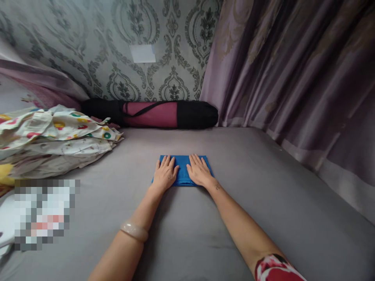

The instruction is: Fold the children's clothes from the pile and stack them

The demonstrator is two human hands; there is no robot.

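Lying heaped at the left edge of the grey-sheeted bed (pixel 263 187) is patterned white bedding (pixel 55 140). Mid-bed, the left hand (pixel 164 174) and right hand (pixel 199 171) press flat, fingers spread, side by side on a folded blue cloth rectangle (pixel 183 171).

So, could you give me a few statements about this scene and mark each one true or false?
1. The left hand and right hand lie flat on a folded blue cloth. True.
2. The right wrist wears jewellery. False: the bracelet is on the left wrist.
3. A rolled mat bag lies along the wall. True.
4. The grey sheet is bare left of the hands. False: a pile of patterned cloth lies there.
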